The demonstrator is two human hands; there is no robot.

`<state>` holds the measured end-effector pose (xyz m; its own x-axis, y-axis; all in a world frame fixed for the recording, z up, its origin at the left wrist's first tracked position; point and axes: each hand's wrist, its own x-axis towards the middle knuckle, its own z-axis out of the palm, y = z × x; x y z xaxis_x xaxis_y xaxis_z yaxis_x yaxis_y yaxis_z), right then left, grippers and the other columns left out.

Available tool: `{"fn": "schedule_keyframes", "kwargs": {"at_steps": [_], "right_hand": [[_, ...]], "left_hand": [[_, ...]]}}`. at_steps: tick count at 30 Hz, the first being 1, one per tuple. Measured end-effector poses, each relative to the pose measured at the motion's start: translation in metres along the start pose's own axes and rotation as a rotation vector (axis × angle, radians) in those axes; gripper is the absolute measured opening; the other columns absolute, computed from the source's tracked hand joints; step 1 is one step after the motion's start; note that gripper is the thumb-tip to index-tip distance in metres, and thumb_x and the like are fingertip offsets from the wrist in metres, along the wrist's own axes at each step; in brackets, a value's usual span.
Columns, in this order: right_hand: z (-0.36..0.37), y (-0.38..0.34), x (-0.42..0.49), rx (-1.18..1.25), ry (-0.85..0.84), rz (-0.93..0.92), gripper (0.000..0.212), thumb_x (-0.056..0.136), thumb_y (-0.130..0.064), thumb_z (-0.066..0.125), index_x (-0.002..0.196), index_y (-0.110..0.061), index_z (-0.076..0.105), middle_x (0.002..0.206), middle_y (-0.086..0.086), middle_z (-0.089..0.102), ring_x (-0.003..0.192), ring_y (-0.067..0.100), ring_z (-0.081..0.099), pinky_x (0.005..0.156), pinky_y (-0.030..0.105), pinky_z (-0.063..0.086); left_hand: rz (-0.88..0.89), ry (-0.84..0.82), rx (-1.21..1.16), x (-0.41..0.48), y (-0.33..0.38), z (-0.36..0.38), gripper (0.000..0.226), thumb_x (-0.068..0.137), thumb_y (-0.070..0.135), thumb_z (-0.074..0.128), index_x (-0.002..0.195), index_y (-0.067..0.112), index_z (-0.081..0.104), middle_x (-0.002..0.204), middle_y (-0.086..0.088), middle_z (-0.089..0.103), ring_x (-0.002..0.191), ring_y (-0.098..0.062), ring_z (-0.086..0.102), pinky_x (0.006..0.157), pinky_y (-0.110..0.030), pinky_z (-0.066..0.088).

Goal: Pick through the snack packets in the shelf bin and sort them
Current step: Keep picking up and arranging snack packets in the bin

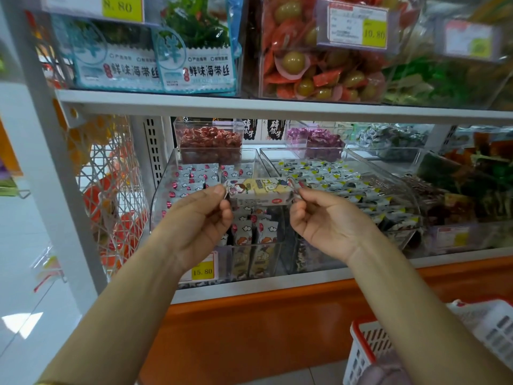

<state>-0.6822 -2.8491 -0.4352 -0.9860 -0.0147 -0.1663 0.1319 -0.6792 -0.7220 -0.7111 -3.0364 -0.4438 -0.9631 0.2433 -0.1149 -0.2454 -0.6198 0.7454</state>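
A shop: shelf bins of snacks with price tags.

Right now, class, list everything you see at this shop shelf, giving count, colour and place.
snack packet: one, cream and yellow, held in front of the clear bin
small packets: many, silver with red, inside the clear bin
neighbouring packets: many, silver, yellow and black, in the next bin to the right
seaweed packs: at least two, teal and white, upper shelf, left
price tag: one, yellow, shelf front below the clear bin
basket: one, red and white, lower right
left hand: one, pinches the packet's left end
right hand: one, pinches the packet's right end
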Motion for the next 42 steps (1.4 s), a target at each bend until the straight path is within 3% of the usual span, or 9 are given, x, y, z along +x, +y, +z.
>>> {"fn": "schedule_keyframes", "kwargs": {"at_steps": [4, 7, 14, 18, 23, 29, 33, 37, 42], "right_hand": [[0.0, 0.001, 0.0, 0.03, 0.026, 0.005, 0.007, 0.083, 0.003, 0.052, 0.084, -0.002, 0.057, 0.058, 0.007, 0.054, 0.045, 0.011, 0.051, 0.04, 0.018, 0.044], [-0.002, 0.003, 0.002, -0.125, 0.059, -0.097, 0.016, 0.087, 0.005, 0.049, 0.088, -0.005, 0.062, 0.058, 0.005, 0.058, 0.047, 0.01, 0.053, 0.041, 0.019, 0.045], [0.001, 0.008, 0.001, -0.457, 0.005, -0.37, 0.03, 0.089, 0.006, 0.048, 0.087, -0.015, 0.07, 0.081, 0.009, 0.059, 0.058, 0.011, 0.059, 0.05, 0.021, 0.051], [0.003, 0.011, 0.0, -0.49, 0.014, -0.39, 0.018, 0.091, -0.007, 0.054, 0.077, -0.012, 0.064, 0.089, 0.006, 0.059, 0.073, 0.016, 0.058, 0.055, 0.025, 0.054], [0.0, 0.015, 0.004, -0.65, 0.064, -0.462, 0.008, 0.09, -0.01, 0.058, 0.082, -0.012, 0.056, 0.096, 0.01, 0.055, 0.087, 0.021, 0.06, 0.063, 0.028, 0.056], [0.0, 0.017, 0.003, -0.889, 0.032, -0.54, 0.011, 0.086, -0.019, 0.064, 0.081, -0.026, 0.072, 0.083, -0.009, 0.068, 0.091, 0.016, 0.064, 0.087, 0.044, 0.053], [0.0, 0.016, 0.002, -1.034, 0.077, -0.68, 0.013, 0.088, -0.023, 0.061, 0.079, -0.023, 0.071, 0.071, -0.012, 0.067, 0.072, 0.001, 0.061, 0.067, 0.018, 0.049], [0.0, 0.017, 0.002, -1.124, 0.125, -0.807, 0.024, 0.09, -0.02, 0.06, 0.08, -0.001, 0.069, 0.075, 0.016, 0.065, 0.071, 0.02, 0.057, 0.064, 0.03, 0.044], [0.001, 0.018, 0.001, -1.178, 0.085, -0.842, 0.026, 0.09, -0.02, 0.061, 0.076, 0.0, 0.069, 0.068, 0.018, 0.061, 0.061, 0.018, 0.051, 0.057, 0.023, 0.037]], "left_hand": [[-0.009, 0.006, -0.036, -0.001, 0.0, 0.0, 0.012, 0.091, 0.002, 0.05, 0.083, 0.003, 0.058, 0.055, -0.004, 0.057, 0.046, -0.006, 0.056, 0.045, -0.014, 0.049], [0.005, 0.005, 0.025, -0.002, 0.0, 0.001, 0.011, 0.092, 0.004, 0.051, 0.083, 0.003, 0.058, 0.056, -0.003, 0.058, 0.046, -0.006, 0.056, 0.046, -0.015, 0.049], [0.074, 0.033, 0.3, -0.007, -0.001, 0.003, 0.03, 0.089, 0.031, 0.056, 0.071, 0.008, 0.051, 0.058, -0.002, 0.049, 0.049, -0.009, 0.056, 0.049, -0.019, 0.051], [0.116, 0.007, 0.376, -0.008, -0.003, 0.005, 0.022, 0.091, 0.025, 0.056, 0.084, 0.005, 0.062, 0.066, -0.003, 0.059, 0.058, -0.01, 0.059, 0.056, -0.021, 0.055], [0.146, -0.013, 0.502, -0.009, -0.003, 0.005, 0.017, 0.094, 0.013, 0.05, 0.103, 0.005, 0.062, 0.094, -0.013, 0.063, 0.078, -0.017, 0.062, 0.065, -0.023, 0.058], [0.27, -0.058, 0.633, -0.012, -0.003, 0.005, 0.026, 0.093, 0.006, 0.049, 0.117, 0.011, 0.059, 0.11, -0.008, 0.062, 0.094, -0.017, 0.066, 0.072, -0.019, 0.056], [0.298, -0.118, 0.728, -0.016, -0.002, 0.005, 0.025, 0.091, 0.004, 0.052, 0.112, 0.013, 0.062, 0.112, -0.009, 0.061, 0.093, -0.016, 0.067, 0.074, -0.018, 0.055], [0.278, -0.111, 0.841, -0.017, -0.005, 0.008, 0.019, 0.089, 0.007, 0.057, 0.103, 0.018, 0.062, 0.11, -0.008, 0.061, 0.091, -0.018, 0.066, 0.073, -0.021, 0.057], [0.281, -0.047, 0.856, -0.016, -0.005, 0.009, 0.01, 0.086, 0.019, 0.063, 0.086, 0.008, 0.064, 0.091, -0.007, 0.065, 0.078, -0.015, 0.067, 0.065, -0.026, 0.059]]}}
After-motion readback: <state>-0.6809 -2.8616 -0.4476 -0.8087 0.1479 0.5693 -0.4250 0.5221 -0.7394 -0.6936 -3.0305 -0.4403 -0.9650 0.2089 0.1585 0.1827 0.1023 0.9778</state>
